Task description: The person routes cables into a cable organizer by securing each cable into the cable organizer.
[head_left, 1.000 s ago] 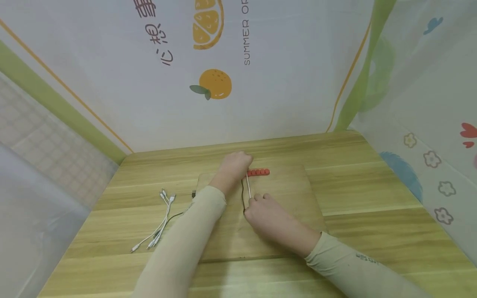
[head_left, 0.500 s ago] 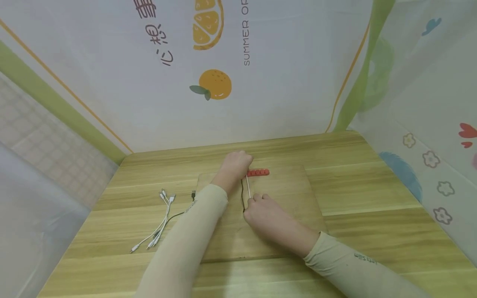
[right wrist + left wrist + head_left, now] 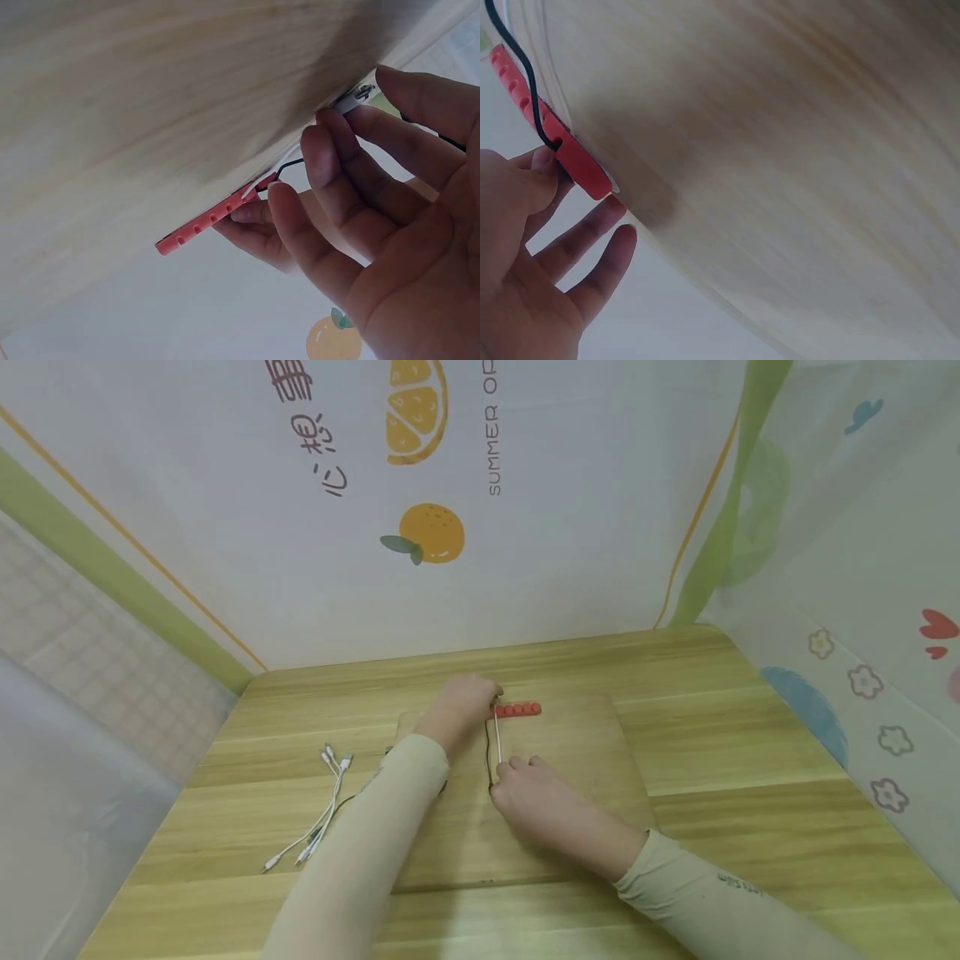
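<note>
A red cable-holder strip [image 3: 519, 709] sits at the far edge of a wooden board [image 3: 577, 802]. A black cable [image 3: 531, 86] and a white cable [image 3: 498, 739] run to slots at its left end. My left hand [image 3: 463, 700] is at that end, thumb and index finger right at the strip [image 3: 585, 171], the other fingers spread. I cannot tell what these two fingertips hold. Nearer to me, my right hand [image 3: 534, 793] pinches the white cable by its pale plug [image 3: 352, 99], between thumb and fingers. The black cable passes just left of the right hand.
Several white charging cables [image 3: 330, 810] lie bunched on the wood-grain table [image 3: 720, 727], left of the board. A dark plug [image 3: 313, 837] is among them. My left sleeve [image 3: 382, 827] crosses the board's left side. A fruit-print curtain [image 3: 570, 527] rises behind the table.
My left hand has shifted slightly towards me and left at the strip. Its forearm now covers most of the black plug beside the board. The right hand stays almost still.
</note>
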The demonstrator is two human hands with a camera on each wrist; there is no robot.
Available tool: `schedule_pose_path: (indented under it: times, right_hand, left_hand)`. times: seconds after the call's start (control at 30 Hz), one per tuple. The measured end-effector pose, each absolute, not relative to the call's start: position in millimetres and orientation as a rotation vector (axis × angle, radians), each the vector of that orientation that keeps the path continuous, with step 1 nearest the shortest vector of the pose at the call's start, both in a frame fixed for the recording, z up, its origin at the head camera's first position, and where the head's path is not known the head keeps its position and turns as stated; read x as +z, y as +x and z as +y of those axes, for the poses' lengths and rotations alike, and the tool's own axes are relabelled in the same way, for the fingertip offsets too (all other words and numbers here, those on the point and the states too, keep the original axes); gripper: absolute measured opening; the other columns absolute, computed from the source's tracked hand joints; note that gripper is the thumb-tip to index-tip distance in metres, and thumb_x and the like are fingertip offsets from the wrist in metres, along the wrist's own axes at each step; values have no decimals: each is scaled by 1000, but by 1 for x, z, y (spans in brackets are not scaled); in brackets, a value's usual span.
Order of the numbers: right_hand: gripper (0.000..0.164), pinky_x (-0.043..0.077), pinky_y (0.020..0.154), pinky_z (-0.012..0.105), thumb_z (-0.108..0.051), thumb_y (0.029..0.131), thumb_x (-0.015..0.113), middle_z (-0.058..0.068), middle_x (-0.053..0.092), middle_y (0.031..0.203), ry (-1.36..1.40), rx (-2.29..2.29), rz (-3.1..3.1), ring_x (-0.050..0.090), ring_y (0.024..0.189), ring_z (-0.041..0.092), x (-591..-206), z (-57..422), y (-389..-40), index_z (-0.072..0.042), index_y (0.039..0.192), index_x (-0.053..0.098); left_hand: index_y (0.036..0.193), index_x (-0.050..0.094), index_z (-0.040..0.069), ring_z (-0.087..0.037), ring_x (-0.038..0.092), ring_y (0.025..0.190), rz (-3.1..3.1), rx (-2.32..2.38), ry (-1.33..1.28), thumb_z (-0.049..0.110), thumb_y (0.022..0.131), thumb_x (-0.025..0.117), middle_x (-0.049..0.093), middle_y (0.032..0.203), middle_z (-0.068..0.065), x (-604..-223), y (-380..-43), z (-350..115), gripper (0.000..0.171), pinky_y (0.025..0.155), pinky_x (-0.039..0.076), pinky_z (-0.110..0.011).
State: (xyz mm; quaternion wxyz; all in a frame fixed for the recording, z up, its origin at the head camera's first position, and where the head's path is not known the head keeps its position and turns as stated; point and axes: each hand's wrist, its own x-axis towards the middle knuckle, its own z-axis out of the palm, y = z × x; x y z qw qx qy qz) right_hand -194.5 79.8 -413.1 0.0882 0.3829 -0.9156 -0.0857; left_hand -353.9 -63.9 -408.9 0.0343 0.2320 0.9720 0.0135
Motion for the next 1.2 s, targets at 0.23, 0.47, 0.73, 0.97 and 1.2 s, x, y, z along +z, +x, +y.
schedule_pose_path:
  times: [0.23,0.47,0.73,0.97,1.2]
  right_hand:
    - [10,50,66,33,-13,95,71,1,67,89,1155,-209,-2763,60,81,18,-407,81,-193,-16,89,78]
    - [9,53,68,35,-17,98,71,2,68,91,1176,-222,-2808,61,81,18,-403,80,-193,-15,95,80]
    - [9,50,69,34,-18,98,70,2,67,92,1154,-228,-2872,57,81,17,-397,78,-195,-15,99,79]
    - [6,50,67,32,-16,95,73,2,67,89,1145,-237,-2820,58,78,17,-394,76,-194,-15,92,78]
    - [8,47,65,32,-13,96,71,3,70,92,1178,-302,-2791,61,81,18,-389,67,-193,-16,91,77]
  left_hand:
    - [154,58,23,-24,60,142,2884,61,674,14,111,55,65,152,-1,-400,-344,-69,44,117,52,-42]
    - [163,46,25,-25,54,147,2798,142,633,8,112,46,58,159,-3,-395,-334,-73,54,122,46,-45]
    - [165,40,26,-23,64,123,2819,166,674,8,111,46,68,142,-6,-391,-334,-79,57,105,53,-41]
    - [159,50,17,-31,50,152,2832,122,704,8,108,53,54,162,-8,-380,-333,-92,52,126,42,-49]
    - [155,54,12,-34,46,154,2844,135,727,17,110,50,50,165,-10,-369,-325,-115,45,127,39,-52]
